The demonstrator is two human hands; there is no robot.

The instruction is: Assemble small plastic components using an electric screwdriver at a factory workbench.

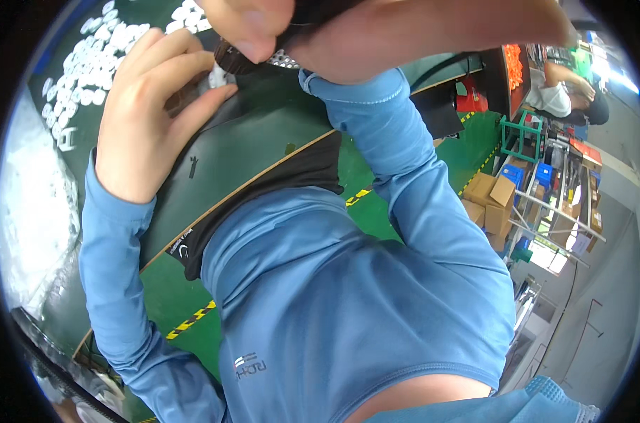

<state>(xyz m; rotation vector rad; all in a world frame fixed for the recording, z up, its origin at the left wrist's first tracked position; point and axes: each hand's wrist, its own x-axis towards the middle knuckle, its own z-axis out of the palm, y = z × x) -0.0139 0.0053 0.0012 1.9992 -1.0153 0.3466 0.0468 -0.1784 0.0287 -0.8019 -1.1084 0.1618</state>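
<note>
My left hand (140, 106) is over the dark green tabletop at the upper left, its thumb and fingers closed on a small white plastic part (220, 76). Close above that part is the ribbed round end of a dark tool (232, 58). My right hand (376, 39), large and partly cut off at the top, is wrapped round this tool; its exact kind I cannot make out. A perforated metal piece (283, 60) shows below the right fingers. Many similar white plastic parts (87, 67) lie loose beyond my left hand.
A clear plastic bag (41, 211) lies along the left side of the table. A small black scrap (193, 167) rests near the table edge (242, 176). At the right are orange parts (513, 67), a green stool (520, 137), cardboard boxes (489, 201) and another person (563, 95).
</note>
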